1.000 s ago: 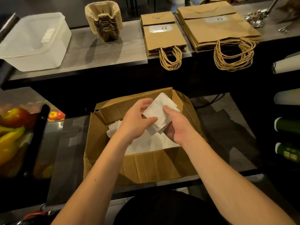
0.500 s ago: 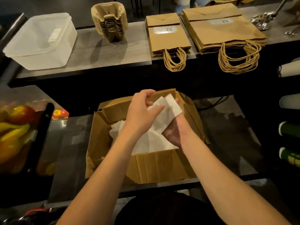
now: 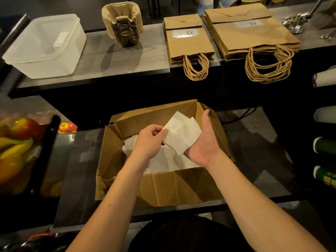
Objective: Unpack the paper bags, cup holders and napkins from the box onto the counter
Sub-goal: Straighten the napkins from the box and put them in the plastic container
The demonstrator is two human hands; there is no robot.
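An open cardboard box (image 3: 178, 186) stands on the lower shelf before me, with loose white napkins (image 3: 163, 162) on its bottom. Above it, my right hand (image 3: 203, 142) lies palm up under a small stack of white napkins (image 3: 181, 133), its fingers straight along the stack's right side. My left hand (image 3: 149, 140) pinches the stack's left edge. On the counter behind lie a small pile of brown paper bags (image 3: 189, 44), a larger pile of paper bags (image 3: 252, 35) and a stack of pulp cup holders (image 3: 121, 24).
A clear plastic tub (image 3: 43, 46) sits at the counter's left end (image 3: 112, 59). Metal utensils (image 3: 294, 24) lie at its far right. Rolled items (image 3: 325, 148) are racked at the right edge. A display case of fruit (image 3: 20, 142) is at the left.
My left hand slid off the top of the napkin stack to its left edge. My right hand opened flat under the stack, which now shows more fully.
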